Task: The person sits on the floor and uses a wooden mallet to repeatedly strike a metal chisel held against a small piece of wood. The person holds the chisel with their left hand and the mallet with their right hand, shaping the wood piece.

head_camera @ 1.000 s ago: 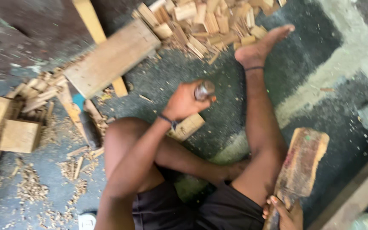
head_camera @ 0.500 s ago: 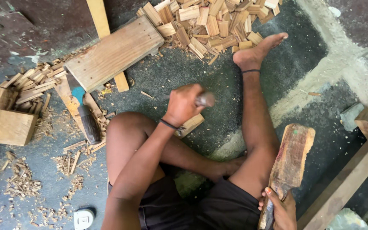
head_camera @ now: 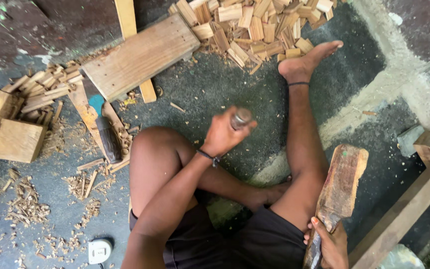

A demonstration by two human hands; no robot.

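Observation:
I sit on the floor with my left leg folded and my right leg stretched out. My left hand (head_camera: 221, 135) is closed around the handle of a chisel (head_camera: 240, 118) with a metal-capped top, held upright in front of my knee. Whatever lies under the chisel is hidden by the hand. My right hand (head_camera: 330, 243) grips the narrow end of a heavy wooden mallet (head_camera: 343, 180), which lies low beside my right thigh, well apart from the chisel.
A flat board (head_camera: 143, 56) lies ahead, with a pile of small cut wood pieces (head_camera: 255, 25) beyond it. Wood blocks (head_camera: 17, 140), shavings and a dark-bladed tool (head_camera: 109, 142) sit at the left. A wooden frame (head_camera: 409, 214) stands at the right.
My left hand with the chisel has shifted slightly and now covers the small wood block seen under it earlier. The mallet stays low on the right.

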